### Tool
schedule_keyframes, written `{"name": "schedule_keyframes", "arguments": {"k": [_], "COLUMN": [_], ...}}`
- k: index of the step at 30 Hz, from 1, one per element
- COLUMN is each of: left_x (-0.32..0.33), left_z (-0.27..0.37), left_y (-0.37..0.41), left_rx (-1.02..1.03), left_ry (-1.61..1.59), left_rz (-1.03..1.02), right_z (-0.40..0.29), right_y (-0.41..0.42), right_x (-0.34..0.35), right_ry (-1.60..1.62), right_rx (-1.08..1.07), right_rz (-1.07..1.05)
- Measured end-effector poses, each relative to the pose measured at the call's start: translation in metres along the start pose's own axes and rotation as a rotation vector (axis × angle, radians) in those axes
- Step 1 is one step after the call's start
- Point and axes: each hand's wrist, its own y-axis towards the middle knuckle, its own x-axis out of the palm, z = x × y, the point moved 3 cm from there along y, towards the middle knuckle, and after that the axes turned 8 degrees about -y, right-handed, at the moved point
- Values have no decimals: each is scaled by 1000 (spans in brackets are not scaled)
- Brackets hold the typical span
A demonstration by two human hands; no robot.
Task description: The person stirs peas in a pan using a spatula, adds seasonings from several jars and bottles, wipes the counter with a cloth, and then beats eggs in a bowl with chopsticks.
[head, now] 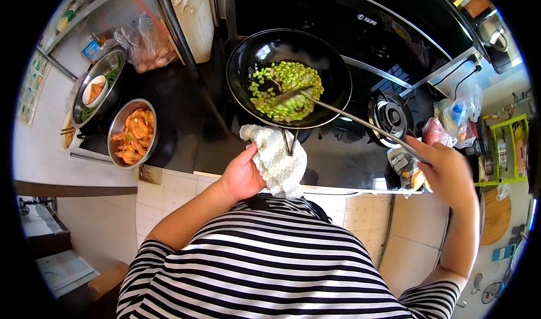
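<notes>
In front of me a black wok point(329, 86) sits over the stove, with green beans point(296, 76), shelled and mixed with small brownish bits, across its bottom. My right hand point(446, 171) grips the end of a long-handled metal spatula point(372, 129). The spatula's blurred blade lies among the beans, and its handle passes over the wok's right rim. My left hand point(245, 173) holds a white textured cloth point(281, 162) just below the near rim. A metal wire handle point(290, 143) of the wok shows against the cloth.
Left of the wok stand a metal bowl of cooked shrimp point(134, 137) and a larger basin point(78, 108) with green vegetables and a small white bowl point(95, 91). A second gas burner point(391, 116) is at right, near plastic bags point(454, 116). Behind are a plastic jug point(196, 23) and a metal pole point(177, 27).
</notes>
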Motion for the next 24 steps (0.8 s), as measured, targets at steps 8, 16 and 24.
{"name": "schedule_keyframes", "arguments": {"k": [8,16,24], "left_x": [-6,-17,-12], "left_z": [2,32,47], "left_y": [0,-28,-59], "left_rx": [-22,135,232], "left_ry": [0,113,81], "left_rz": [14,137,99], "right_z": [-3,18,-35], "right_y": [3,51,62], "right_x": [16,68,80], "right_ry": [-15,536,1290], "right_rx": [136,335,326], "right_rz": [-62,-145,-486]}}
